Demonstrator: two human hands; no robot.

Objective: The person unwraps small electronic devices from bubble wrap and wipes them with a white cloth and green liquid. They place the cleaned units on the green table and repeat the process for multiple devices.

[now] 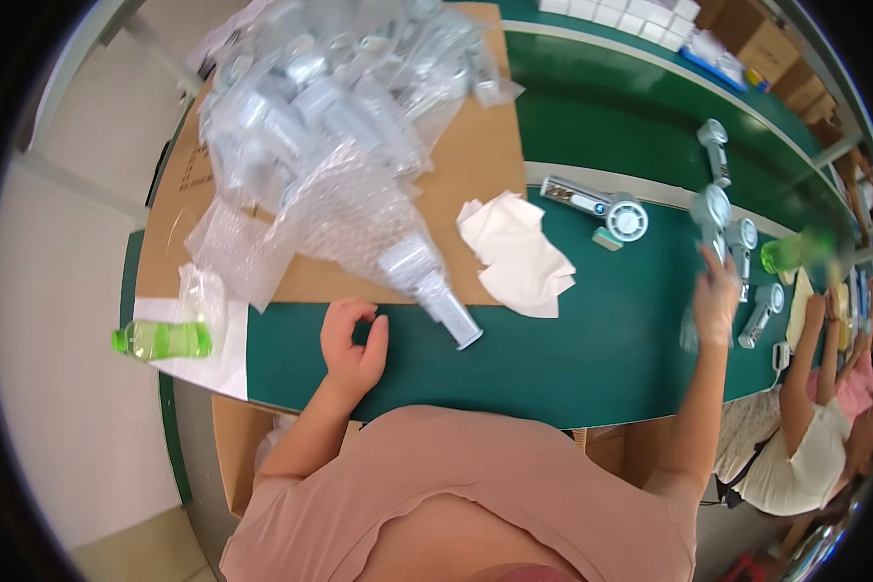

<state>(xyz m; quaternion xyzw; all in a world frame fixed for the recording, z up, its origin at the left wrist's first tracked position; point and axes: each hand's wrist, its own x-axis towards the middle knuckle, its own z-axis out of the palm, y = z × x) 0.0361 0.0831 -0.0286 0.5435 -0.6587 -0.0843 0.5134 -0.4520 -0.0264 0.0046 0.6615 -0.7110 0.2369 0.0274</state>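
My right hand (716, 306) is stretched out to the right, closed round the handle of a pale blue handheld fan (713, 209). Its round head points away from me. Beside it lie more handheld fans, one just right of the held one (742, 236) and one nearer the edge (761, 315). My left hand (354, 349) rests at the front of the green table, holding nothing, its fingers loosely curled and the thumb apart from them. A clear plastic piece (453, 315) lies to its right, by the bubble wrap (344, 209).
Several bagged parts (310, 107) pile up on brown cardboard (490, 136). A white cloth (519, 254), another fan (592, 206) and a small green-and-white block (608, 239) lie mid-table. A green bottle (170, 339) lies at left. Co-workers sit at right, near a second green bottle (784, 254).
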